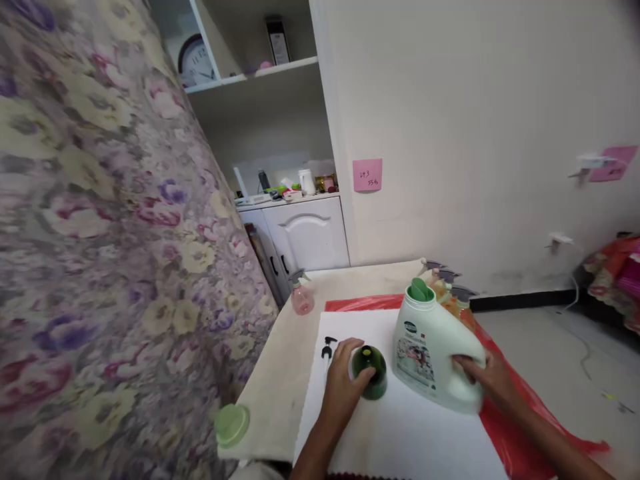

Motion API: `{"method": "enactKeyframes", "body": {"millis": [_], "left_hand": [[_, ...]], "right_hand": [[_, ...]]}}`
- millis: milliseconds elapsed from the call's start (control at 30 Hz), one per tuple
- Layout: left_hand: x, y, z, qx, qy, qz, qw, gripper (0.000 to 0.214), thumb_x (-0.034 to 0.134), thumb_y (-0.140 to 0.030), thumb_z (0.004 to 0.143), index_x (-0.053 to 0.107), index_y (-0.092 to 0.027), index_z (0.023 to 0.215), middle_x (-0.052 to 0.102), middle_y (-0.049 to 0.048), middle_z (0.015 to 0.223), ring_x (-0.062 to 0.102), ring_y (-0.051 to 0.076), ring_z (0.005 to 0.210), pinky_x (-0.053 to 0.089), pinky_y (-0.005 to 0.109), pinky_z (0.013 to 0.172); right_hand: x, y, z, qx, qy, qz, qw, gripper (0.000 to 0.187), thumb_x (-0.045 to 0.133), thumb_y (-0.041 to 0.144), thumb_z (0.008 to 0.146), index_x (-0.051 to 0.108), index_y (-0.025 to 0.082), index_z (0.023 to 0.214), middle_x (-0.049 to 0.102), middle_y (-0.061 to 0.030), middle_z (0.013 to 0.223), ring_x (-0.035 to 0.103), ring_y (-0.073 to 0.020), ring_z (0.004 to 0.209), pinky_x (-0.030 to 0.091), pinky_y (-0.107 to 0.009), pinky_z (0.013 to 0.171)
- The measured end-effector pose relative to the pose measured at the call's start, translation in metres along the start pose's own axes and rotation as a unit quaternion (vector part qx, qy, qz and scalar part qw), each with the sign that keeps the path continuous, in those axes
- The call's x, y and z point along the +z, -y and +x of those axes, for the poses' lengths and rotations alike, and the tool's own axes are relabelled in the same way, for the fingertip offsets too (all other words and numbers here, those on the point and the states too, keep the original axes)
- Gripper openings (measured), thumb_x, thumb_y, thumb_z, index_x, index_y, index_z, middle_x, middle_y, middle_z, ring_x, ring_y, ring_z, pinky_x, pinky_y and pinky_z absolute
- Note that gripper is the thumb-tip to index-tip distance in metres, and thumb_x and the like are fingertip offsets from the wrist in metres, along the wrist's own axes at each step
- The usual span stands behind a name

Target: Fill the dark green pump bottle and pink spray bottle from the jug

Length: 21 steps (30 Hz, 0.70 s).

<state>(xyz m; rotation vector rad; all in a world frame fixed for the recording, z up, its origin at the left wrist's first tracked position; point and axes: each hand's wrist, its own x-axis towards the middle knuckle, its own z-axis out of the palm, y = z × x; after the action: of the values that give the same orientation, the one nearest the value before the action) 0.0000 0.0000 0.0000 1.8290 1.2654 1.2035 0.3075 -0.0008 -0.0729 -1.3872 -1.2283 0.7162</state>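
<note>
My left hand point(345, 377) is closed around a small dark green bottle point(376, 385) whose open neck faces up. A large pale green detergent jug point(440, 357) stands uncapped to its right, a green spout showing in its mouth. My right hand point(487, 380) grips the handle of this jug, its fingers passing through the opening. Beside my left hand a black pump head point(327, 348) with a thin tube lies on the white sheet point(400, 433). At the table's near left corner rests a light green cap point(233, 425).
Red plastic point(523, 407) lies under the white sheet on the table point(273, 393). A pink spray bottle point(302, 299) stands at the back left. Several spray bottles point(463, 312) stand behind the jug. A floral curtain point(120, 253) hangs along the left side.
</note>
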Motion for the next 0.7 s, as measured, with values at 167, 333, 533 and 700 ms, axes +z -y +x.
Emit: {"method": "enactKeyframes", "body": {"millis": [167, 333, 533, 700], "left_hand": [[0.005, 0.029, 0.024, -0.018, 0.048, -0.02, 0.998, 0.046, 0.07, -0.012, 0.063, 0.064, -0.023, 0.107, 0.061, 0.0065, 0.12, 0.052, 0.025, 0.117, 0.035, 0.04, 0.105], [0.003, 0.04, 0.034, -0.041, 0.094, -0.074, 0.992, 0.035, 0.067, -0.014, 0.066, 0.066, -0.022, 0.099, 0.067, 0.0048, 0.11, 0.057, 0.024, 0.111, 0.04, 0.036, 0.1], [0.002, 0.049, 0.037, -0.045, 0.107, -0.102, 0.988, 0.029, 0.066, -0.015, 0.068, 0.068, -0.022, 0.096, 0.069, 0.0034, 0.106, 0.059, 0.024, 0.107, 0.041, 0.035, 0.098], [0.001, 0.051, 0.04, -0.034, 0.114, -0.11, 0.987, 0.03, 0.065, -0.015, 0.069, 0.068, -0.022, 0.099, 0.069, 0.0034, 0.105, 0.059, 0.024, 0.105, 0.042, 0.035, 0.096]], "right_hand": [[-0.002, -0.012, 0.005, 0.013, 0.013, -0.007, 1.0, 0.035, 0.067, 0.049, 0.066, 0.051, 0.021, 0.053, 0.051, 0.004, 0.04, 0.046, -0.014, 0.042, 0.038, -0.026, 0.044], [-0.014, -0.001, 0.013, 0.031, 0.056, 0.028, 0.998, 0.034, 0.076, 0.045, 0.057, 0.067, 0.018, 0.075, 0.071, -0.0037, 0.065, 0.063, -0.0226, 0.061, 0.05, -0.028, 0.054], [-0.013, 0.015, 0.016, 0.042, 0.115, 0.058, 0.991, 0.042, 0.076, 0.054, 0.05, 0.064, 0.018, 0.068, 0.066, -0.0032, 0.055, 0.059, -0.0211, 0.051, 0.047, -0.029, 0.048], [-0.004, 0.015, 0.016, 0.084, 0.095, 0.031, 0.991, 0.049, 0.074, 0.06, 0.049, 0.063, 0.017, 0.07, 0.057, 0.0006, 0.045, 0.045, -0.0141, 0.038, 0.037, -0.026, 0.038]]}}
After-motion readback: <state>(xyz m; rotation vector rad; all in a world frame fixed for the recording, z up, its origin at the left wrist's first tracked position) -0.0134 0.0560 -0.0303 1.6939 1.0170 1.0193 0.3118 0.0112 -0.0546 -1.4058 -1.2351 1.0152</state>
